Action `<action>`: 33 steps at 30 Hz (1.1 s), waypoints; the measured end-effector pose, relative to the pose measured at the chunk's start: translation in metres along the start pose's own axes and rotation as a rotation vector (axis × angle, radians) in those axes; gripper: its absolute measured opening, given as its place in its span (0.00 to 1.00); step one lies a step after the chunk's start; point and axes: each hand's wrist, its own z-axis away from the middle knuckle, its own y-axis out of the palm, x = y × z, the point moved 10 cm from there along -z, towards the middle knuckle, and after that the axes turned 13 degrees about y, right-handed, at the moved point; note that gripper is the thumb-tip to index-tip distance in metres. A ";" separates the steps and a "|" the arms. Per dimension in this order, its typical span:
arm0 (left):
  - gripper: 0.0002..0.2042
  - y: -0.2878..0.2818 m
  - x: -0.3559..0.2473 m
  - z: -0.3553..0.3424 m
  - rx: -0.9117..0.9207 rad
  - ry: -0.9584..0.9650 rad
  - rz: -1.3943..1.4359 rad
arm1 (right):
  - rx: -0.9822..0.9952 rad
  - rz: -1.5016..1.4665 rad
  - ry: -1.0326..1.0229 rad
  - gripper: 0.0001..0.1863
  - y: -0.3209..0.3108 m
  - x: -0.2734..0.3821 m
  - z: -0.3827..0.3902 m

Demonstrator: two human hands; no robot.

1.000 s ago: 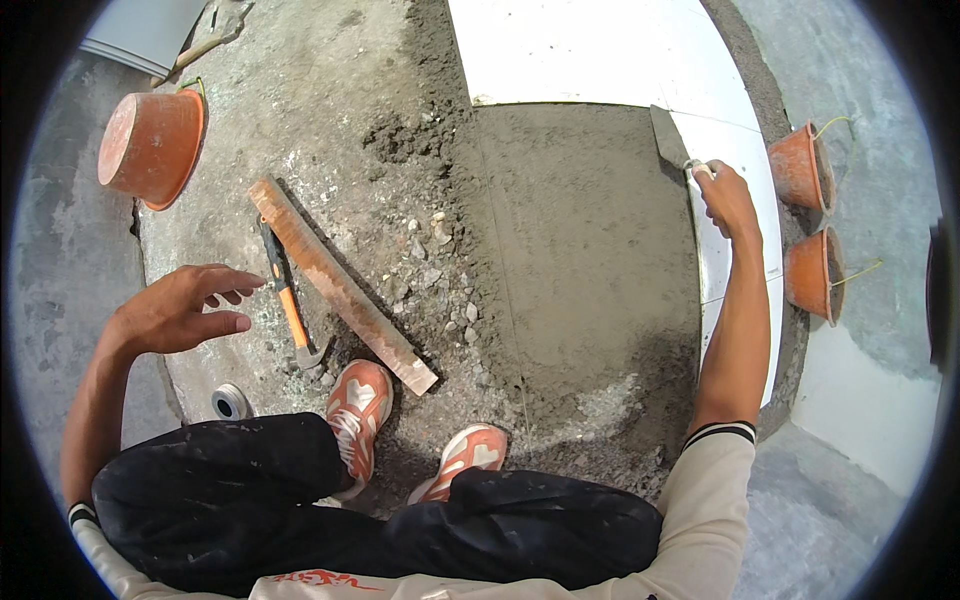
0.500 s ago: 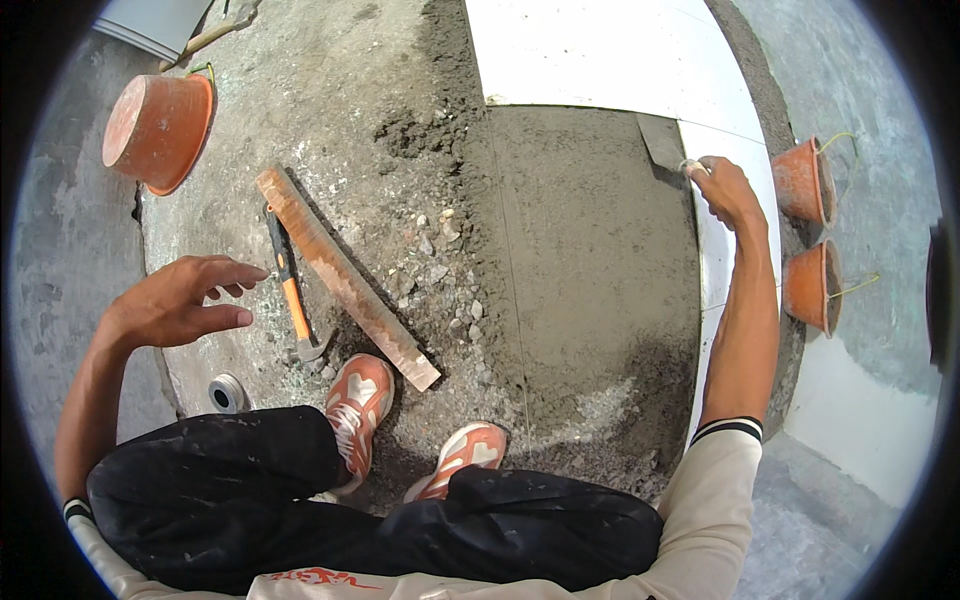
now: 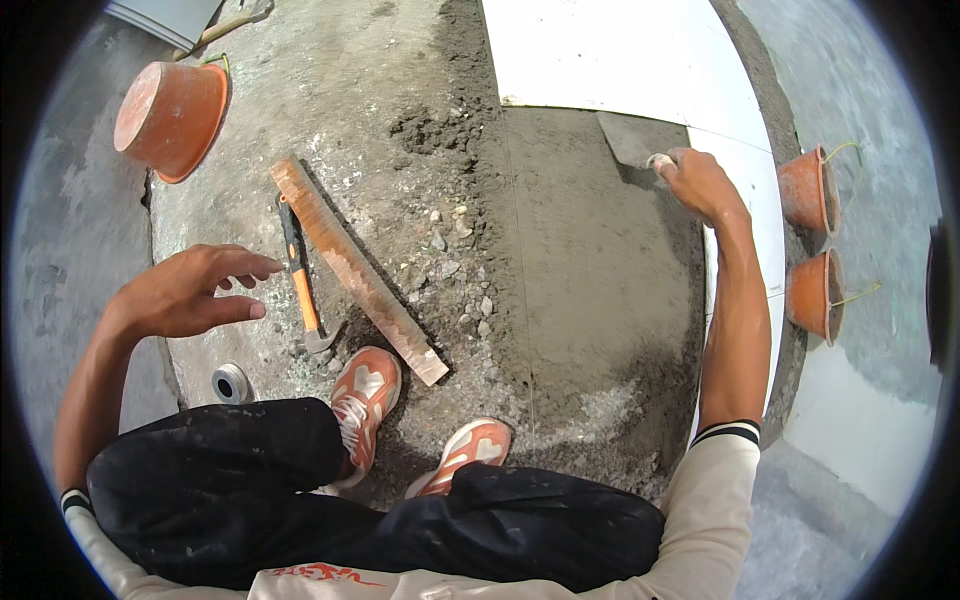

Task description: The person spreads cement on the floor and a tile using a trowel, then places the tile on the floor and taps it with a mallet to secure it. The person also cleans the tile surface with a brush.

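My right hand [image 3: 702, 187] is closed round the handle of a trowel [image 3: 632, 142]. The trowel's flat metal blade lies on the wet grey mortar bed [image 3: 600, 260], just below the edge of the white tiles [image 3: 610, 55]. My left hand [image 3: 195, 292] hangs in the air at the left with its fingers apart, holding nothing. Closest to it is a hammer [image 3: 304, 290] with an orange and black handle, lying on the rough ground. A long wooden board [image 3: 355, 270] lies slantwise beside the hammer.
An orange tub [image 3: 170, 118] lies tipped over at the far left. Two orange buckets [image 3: 803, 190] stand by the right wall. A pipe end [image 3: 230, 384] pokes up near my left knee. Rubble [image 3: 440, 240] and a taut string line the mortar's left edge.
My right hand has drawn the trowel leftward across the mortar, away from the white tile strip on the right. The view has shifted slightly; my left hand stays raised and empty.
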 end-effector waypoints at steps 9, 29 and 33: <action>0.29 -0.002 -0.006 0.000 -0.013 0.049 0.007 | -0.088 -0.082 -0.103 0.25 0.022 0.055 0.053; 0.30 0.007 0.007 0.012 -0.004 -0.020 0.074 | -0.228 0.159 -0.309 0.24 0.003 0.084 -0.019; 0.29 0.006 0.003 0.005 0.007 0.020 0.074 | -0.290 0.181 -0.340 0.23 0.004 0.073 -0.025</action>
